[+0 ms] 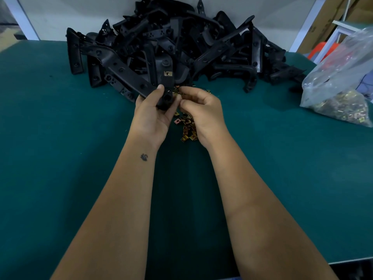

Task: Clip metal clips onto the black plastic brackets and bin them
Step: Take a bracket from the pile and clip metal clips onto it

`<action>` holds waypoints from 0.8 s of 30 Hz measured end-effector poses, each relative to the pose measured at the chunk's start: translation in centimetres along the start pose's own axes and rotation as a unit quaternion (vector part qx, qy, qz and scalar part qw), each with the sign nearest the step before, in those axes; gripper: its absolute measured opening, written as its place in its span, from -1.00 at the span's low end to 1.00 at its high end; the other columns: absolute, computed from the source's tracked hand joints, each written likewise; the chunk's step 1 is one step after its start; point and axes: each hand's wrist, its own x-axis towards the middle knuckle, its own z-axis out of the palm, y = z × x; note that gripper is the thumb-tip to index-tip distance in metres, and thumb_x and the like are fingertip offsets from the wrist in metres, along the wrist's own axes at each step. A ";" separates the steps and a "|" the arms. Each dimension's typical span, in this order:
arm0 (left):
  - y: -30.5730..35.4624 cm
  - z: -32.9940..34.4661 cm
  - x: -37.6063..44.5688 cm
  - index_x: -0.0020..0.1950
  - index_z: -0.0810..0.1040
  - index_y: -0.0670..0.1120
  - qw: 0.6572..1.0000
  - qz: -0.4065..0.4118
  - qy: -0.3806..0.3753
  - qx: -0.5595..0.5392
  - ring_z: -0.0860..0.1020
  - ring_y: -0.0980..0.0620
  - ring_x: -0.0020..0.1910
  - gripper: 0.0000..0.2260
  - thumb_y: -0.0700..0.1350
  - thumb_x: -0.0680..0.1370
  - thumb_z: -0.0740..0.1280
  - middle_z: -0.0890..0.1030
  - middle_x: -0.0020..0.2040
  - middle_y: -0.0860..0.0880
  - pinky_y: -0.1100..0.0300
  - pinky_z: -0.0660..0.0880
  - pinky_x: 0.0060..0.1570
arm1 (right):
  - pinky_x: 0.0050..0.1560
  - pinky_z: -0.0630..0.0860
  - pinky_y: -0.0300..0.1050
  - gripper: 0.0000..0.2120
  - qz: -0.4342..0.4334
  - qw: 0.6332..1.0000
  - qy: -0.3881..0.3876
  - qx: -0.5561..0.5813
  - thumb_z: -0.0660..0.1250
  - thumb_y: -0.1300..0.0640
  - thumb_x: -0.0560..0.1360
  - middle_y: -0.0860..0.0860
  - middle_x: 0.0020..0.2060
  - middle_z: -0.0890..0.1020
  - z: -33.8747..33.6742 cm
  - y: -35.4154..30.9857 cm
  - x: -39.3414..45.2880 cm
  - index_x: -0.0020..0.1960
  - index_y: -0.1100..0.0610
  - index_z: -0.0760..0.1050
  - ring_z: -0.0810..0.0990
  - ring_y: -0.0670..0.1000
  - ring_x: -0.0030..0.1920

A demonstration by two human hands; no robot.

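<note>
My left hand grips the near end of a long black plastic bracket, which slants up and away to the left. A brass clip sits on a bracket part just above that end. My right hand has its fingers curled and pinches a small metal clip at the bracket's end; the clip itself is mostly hidden by the fingertips. Loose brass clips lie in a small heap on the green table under and between my hands.
A big pile of black brackets fills the back middle of the table against a white wall. A clear plastic bag with more clips lies at the right edge. Cardboard boxes and a white frame stand beyond it.
</note>
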 end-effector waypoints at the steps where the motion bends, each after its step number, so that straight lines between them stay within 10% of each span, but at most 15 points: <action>1: 0.0 0.0 0.0 0.46 0.33 -0.26 1.000 0.000 -0.001 -0.002 0.59 -0.08 0.02 -0.57 -0.26 0.61 0.31 0.49 0.34 -0.25 0.14 0.63 -0.09 | 0.15 0.58 -0.17 -0.70 0.007 1.000 -0.005 0.007 0.34 0.43 0.47 0.04 -0.03 0.68 0.0 0.0 0.0 0.13 0.20 0.63 0.65 -0.04 0.05; 24: -0.1 -0.3 -0.5 0.15 0.40 -0.09 0.992 -0.018 -0.094 0.082 0.56 0.04 -0.08 -0.79 -0.34 0.58 0.19 0.61 -0.01 -0.05 0.21 0.56 -0.11 | -0.35 0.55 -0.22 -0.86 0.090 0.976 0.029 0.197 0.32 0.32 0.54 0.04 -0.39 0.63 -0.6 -1.3 -0.3 -0.18 0.21 0.58 0.58 -0.06 -0.41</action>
